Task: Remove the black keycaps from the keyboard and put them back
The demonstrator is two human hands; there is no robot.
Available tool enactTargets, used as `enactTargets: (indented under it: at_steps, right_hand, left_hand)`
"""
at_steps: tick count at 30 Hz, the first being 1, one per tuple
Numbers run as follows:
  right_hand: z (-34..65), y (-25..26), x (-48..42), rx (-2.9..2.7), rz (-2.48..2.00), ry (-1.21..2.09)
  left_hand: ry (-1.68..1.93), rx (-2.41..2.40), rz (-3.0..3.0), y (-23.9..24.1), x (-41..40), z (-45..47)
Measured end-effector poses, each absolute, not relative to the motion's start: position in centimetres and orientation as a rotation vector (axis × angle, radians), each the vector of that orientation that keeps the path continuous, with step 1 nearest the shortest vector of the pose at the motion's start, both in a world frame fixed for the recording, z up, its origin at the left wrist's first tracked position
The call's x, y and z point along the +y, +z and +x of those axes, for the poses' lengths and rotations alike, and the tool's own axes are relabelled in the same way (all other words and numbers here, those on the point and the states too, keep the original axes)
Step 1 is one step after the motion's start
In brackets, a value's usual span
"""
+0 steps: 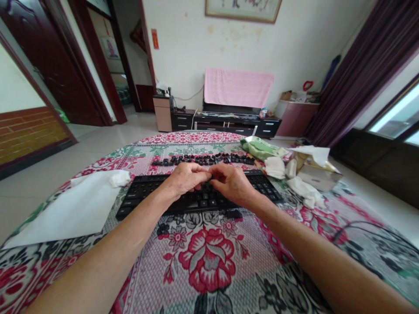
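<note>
A black keyboard (134, 196) lies across the patterned tablecloth in front of me, with some keycaps on it and some key places bare. Over its middle, my left hand (188, 179) and my right hand (231, 181) meet with fingertips pinched together. Something small and dark seems to be between them, but the fingers mostly hide it. Behind the keyboard, loose black keycaps (203, 159) lie in a long, uneven band. One more loose black keycap (233, 214) rests by the keyboard's front edge.
On the left lies a white paper sheet (78, 209) with a crumpled tissue (119, 178) at its corner. To the right are a green plastic package (260, 147), a tissue box (317, 174) and crumpled tissues (306, 192). A black cable (363, 224) curves over the tablecloth (209, 279).
</note>
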State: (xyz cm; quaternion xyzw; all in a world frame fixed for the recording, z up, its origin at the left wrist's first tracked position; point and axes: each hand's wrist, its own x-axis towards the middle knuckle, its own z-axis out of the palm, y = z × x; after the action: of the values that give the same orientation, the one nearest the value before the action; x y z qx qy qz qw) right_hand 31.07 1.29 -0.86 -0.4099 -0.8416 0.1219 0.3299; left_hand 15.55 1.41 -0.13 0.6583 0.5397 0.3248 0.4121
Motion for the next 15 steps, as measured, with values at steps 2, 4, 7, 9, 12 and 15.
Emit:
enactTargets:
  at_steps: [2,4,7,9,12,15]
  right_hand:
    - [31.13,-0.85,1.28,-2.232,-1.033,0.301]
    - [31.13,-0.91,1.28,-2.234,-1.013,0.314]
    - [31.02,-1.10,1.31,-2.189,-1.017,0.389]
    - [30.89,-1.24,1.34,-2.134,-1.011,0.460]
    - [30.71,-1.39,1.37,-2.056,-1.039,0.541]
    - [30.66,-1.42,1.34,-2.047,-1.102,0.525]
  left_hand:
    - [0.832,1.328,1.654,-0.23,1.44,15.60]
    - [0.849,1.300,1.627,-0.44,1.55,15.65]
    - [0.874,1.269,1.555,-0.78,1.76,15.66]
    - [0.883,1.260,1.505,-0.94,1.86,15.64]
    - [0.898,1.245,1.427,-1.07,1.92,15.63]
    - [0.908,1.219,1.362,-1.10,1.91,15.67]
